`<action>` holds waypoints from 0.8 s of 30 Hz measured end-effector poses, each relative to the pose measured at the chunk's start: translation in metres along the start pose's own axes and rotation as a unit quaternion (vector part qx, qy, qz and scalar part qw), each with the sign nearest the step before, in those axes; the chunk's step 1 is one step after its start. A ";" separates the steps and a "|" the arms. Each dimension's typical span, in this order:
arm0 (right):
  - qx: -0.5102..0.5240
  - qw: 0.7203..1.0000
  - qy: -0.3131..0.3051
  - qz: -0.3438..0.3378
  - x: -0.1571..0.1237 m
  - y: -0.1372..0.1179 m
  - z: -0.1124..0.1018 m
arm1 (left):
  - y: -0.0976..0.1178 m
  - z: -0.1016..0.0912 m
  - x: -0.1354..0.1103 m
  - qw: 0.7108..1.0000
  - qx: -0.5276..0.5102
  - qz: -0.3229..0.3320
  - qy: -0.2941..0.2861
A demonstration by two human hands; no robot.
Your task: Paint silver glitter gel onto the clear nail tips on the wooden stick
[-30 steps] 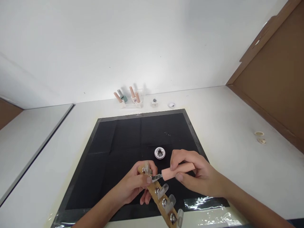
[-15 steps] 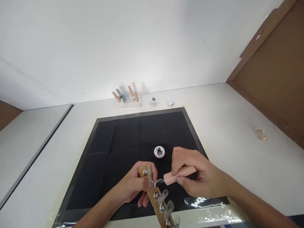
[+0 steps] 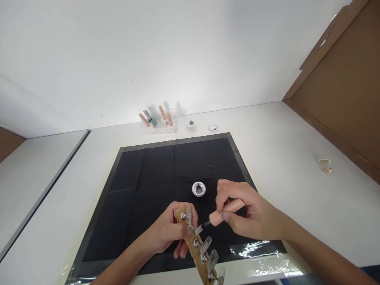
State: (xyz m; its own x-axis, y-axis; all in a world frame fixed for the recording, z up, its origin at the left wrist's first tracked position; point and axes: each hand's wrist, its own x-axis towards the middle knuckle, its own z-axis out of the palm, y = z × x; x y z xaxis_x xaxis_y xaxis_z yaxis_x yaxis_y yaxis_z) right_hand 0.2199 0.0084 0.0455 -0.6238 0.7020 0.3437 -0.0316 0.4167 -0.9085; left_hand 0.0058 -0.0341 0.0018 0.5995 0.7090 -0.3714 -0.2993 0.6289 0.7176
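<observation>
Over there, across the near part of the black mat (image 3: pixel 154 170), are the right hand (image 3: pixel 251 209) and left hand (image 3: pixel 168 229), the left gripping a wooden strip (image 3: pixel 197 259), the right pinching a pink-handled brush (image 3: pixel 216 218) beside it, a round pot (image 3: pixel 198 194) just beyond.

Brush (image 3: pixel 215 218) in right hand (image 3: pixel 251 210) — wooden strip (image 3: pixel 196 255) in left hand (image 3: pixel 168 228)
</observation>
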 end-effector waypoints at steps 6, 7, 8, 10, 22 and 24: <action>0.067 0.997 -0.022 -0.003 -0.002 0.003 -0.001 | 0.000 0.002 0.000 1.000 0.004 -0.007 0.007; 0.071 0.997 -0.031 0.000 -0.002 0.003 -0.001 | 0.000 0.003 0.000 1.000 0.008 -0.010 0.010; 0.071 0.997 -0.038 0.008 -0.002 0.002 0.000 | 0.000 0.003 0.001 1.000 0.013 -0.012 0.013; 0.057 0.997 -0.041 0.040 -0.002 0.000 0.000 | -0.001 0.005 0.001 0.999 0.026 -0.012 0.018; 0.105 0.991 -0.057 0.055 -0.002 0.004 -0.003 | 0.009 0.012 -0.006 0.984 0.150 -0.046 0.083; 0.081 0.992 -0.062 0.079 -0.001 0.003 -0.002 | 0.010 0.013 -0.007 0.982 0.162 -0.040 0.084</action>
State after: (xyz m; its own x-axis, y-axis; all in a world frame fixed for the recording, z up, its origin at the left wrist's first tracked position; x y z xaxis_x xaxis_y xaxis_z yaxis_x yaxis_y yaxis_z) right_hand 0.2218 0.0098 0.0428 -0.7217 0.6707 0.1715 -0.0441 0.2027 -0.9782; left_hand 0.0080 -0.0366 0.0193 0.4715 0.7217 -0.5067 0.0127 0.5690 0.8223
